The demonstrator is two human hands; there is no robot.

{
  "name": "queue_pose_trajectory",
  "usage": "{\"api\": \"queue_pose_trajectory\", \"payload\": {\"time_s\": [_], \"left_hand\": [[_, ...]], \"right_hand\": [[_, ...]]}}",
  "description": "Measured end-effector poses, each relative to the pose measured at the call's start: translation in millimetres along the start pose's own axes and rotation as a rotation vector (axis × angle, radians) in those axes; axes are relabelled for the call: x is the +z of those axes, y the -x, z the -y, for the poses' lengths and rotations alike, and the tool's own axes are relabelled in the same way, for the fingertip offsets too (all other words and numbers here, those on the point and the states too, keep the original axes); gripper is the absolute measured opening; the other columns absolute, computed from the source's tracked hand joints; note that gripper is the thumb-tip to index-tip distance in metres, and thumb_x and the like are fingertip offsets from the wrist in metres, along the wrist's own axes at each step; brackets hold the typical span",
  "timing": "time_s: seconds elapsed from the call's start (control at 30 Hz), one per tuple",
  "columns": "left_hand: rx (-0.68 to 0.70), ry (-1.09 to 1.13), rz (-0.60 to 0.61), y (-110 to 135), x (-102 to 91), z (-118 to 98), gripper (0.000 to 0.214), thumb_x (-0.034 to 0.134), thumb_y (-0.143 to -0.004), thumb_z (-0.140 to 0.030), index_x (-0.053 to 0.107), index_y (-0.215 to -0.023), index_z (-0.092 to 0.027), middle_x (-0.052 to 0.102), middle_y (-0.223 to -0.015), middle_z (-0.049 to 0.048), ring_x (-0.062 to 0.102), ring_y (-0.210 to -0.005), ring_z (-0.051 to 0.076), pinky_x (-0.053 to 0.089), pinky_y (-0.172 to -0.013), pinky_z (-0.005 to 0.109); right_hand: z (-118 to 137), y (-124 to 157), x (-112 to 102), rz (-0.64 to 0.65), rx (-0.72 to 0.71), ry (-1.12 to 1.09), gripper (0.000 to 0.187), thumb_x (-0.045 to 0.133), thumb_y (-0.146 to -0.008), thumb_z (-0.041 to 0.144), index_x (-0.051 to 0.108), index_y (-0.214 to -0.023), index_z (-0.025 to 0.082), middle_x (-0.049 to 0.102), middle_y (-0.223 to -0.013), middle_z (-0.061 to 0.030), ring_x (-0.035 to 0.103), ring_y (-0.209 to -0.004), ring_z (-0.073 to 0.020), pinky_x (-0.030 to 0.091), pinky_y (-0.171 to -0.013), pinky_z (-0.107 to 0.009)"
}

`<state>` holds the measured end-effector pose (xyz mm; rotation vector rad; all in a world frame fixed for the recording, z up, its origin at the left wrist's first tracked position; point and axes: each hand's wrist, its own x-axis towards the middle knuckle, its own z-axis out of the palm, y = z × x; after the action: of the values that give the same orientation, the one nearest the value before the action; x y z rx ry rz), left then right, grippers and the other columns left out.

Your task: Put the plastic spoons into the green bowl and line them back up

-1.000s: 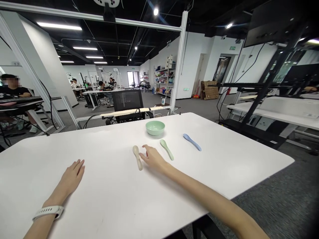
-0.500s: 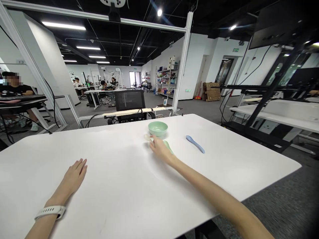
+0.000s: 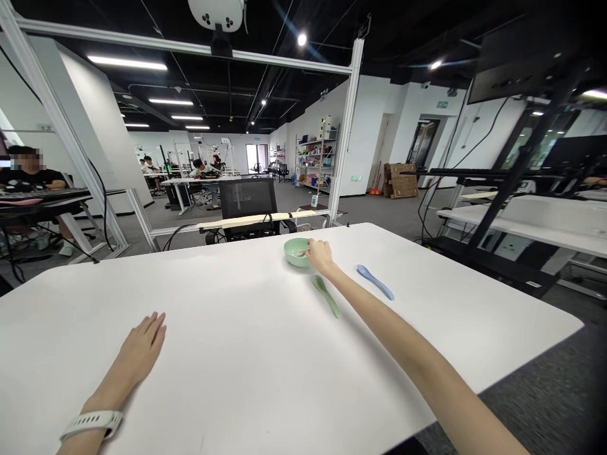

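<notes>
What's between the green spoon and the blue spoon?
The person's right forearm passes between the green spoon and the blue spoon, as the head view shows.

Hands, own: 2, a left hand (image 3: 141,346) and a right hand (image 3: 320,256)
Wristbands: 1, a white wristband (image 3: 92,425)
Bowls: 1, a pale green bowl (image 3: 294,253)
Spoons: 3, a green spoon (image 3: 326,296), a blue spoon (image 3: 375,282) and a beige spoon (image 3: 300,253)
Tables underfoot of these items: 1, a white table (image 3: 199,341)
Mesh office chairs: 1, a black chair (image 3: 247,198)
Shelving units: 1, a metal shelving unit (image 3: 315,155)
Stacked wooden crates: 1, a wooden crate (image 3: 401,181)
Seated co-workers: at least 4, too small to count exactly
</notes>
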<state>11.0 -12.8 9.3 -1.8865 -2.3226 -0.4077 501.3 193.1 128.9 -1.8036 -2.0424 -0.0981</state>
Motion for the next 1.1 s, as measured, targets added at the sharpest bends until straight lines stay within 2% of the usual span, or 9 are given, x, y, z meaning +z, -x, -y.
{"api": "queue_pose_trajectory", "payload": {"time_s": [0.1,0.2,0.4,0.53,0.63,0.73,0.93,1.0,1.1], "left_hand": [[0.003,0.010,-0.020,0,1.5,1,0.077,0.021,-0.100,-0.045,0.061,-0.152,-0.006,0.059,-0.161,0.0216,0.053,-0.153,0.035,0.045,-0.125,0.055],[-0.002,0.014,-0.014,0,1.8,0,0.080,0.018,-0.099,-0.047,0.059,-0.153,-0.004,0.058,-0.162,0.0216,0.051,-0.154,0.036,0.043,-0.126,0.055],[0.014,0.028,-0.068,0,3.1,-1,0.073,0.025,-0.098,-0.044,0.067,-0.147,-0.008,0.065,-0.155,0.0214,0.056,-0.150,0.036,0.047,-0.123,0.054],[-0.010,0.038,-0.081,-1,5.3,0,0.070,0.028,-0.096,-0.043,0.069,-0.146,-0.014,0.069,-0.152,0.0176,0.057,-0.149,0.034,0.047,-0.122,0.054],[-0.020,0.052,-0.055,-2,6.7,0,0.076,0.024,-0.096,-0.045,0.065,-0.148,-0.009,0.065,-0.156,0.0201,0.054,-0.151,0.035,0.045,-0.124,0.055],[-0.009,0.057,-0.038,-2,7.2,0,0.082,0.020,-0.096,-0.047,0.062,-0.150,-0.002,0.060,-0.160,0.0231,0.051,-0.154,0.037,0.042,-0.126,0.056],[-0.013,0.024,-0.001,-2,6.6,1,0.082,0.018,-0.097,-0.047,0.059,-0.153,-0.003,0.057,-0.163,0.0210,0.049,-0.156,0.036,0.041,-0.128,0.054],[-0.009,0.019,0.002,-2,7.1,2,0.082,0.018,-0.097,-0.047,0.059,-0.153,-0.002,0.057,-0.163,0.0213,0.049,-0.156,0.036,0.040,-0.128,0.055],[-0.012,0.020,-0.008,-2,8.4,2,0.082,0.019,-0.097,-0.047,0.058,-0.153,-0.002,0.057,-0.163,0.0220,0.049,-0.156,0.037,0.041,-0.128,0.054]], "right_hand": [[1,-1,6,0.019,0.016,0.015,0.035,0.055,-0.103,0.017,0.068,-0.134,0.010,0.079,-0.120,-0.0228,0.071,-0.122,-0.0337,0.042,-0.109,-0.042],[-4,2,2,-0.026,0.021,-0.014,0.036,0.053,-0.105,0.021,0.067,-0.136,0.010,0.079,-0.124,-0.0222,0.070,-0.124,-0.0327,0.042,-0.109,-0.041],[-49,33,-6,-0.151,-0.042,-0.139,0.041,0.046,-0.105,0.021,0.065,-0.140,0.013,0.074,-0.139,-0.0183,0.067,-0.130,-0.0327,0.046,-0.112,-0.043],[-89,73,7,-0.084,-0.102,-0.160,0.043,0.045,-0.104,0.021,0.067,-0.142,0.018,0.073,-0.142,-0.0141,0.065,-0.135,-0.0308,0.047,-0.116,-0.045],[-107,102,20,0.010,-0.151,-0.161,0.043,0.048,-0.104,0.022,0.069,-0.142,0.016,0.069,-0.149,-0.0163,0.062,-0.142,-0.0316,0.046,-0.121,-0.046],[-113,120,29,0.080,-0.188,-0.186,0.041,0.046,-0.106,0.023,0.074,-0.136,0.015,0.071,-0.144,-0.0179,0.060,-0.145,-0.0323,0.048,-0.121,-0.046],[-113,123,34,0.094,-0.179,-0.216,0.042,0.046,-0.107,0.022,0.076,-0.136,0.014,0.070,-0.146,-0.0187,0.058,-0.148,-0.0315,0.045,-0.122,-0.044],[-114,118,32,0.097,-0.164,-0.218,0.042,0.047,-0.107,0.022,0.076,-0.136,0.013,0.069,-0.148,-0.0189,0.058,-0.147,-0.0312,0.043,-0.123,-0.043],[-112,101,24,0.028,-0.111,-0.227,0.042,0.047,-0.106,0.021,0.076,-0.134,0.013,0.071,-0.144,-0.0185,0.064,-0.139,-0.0309,0.045,-0.120,-0.042]]}}
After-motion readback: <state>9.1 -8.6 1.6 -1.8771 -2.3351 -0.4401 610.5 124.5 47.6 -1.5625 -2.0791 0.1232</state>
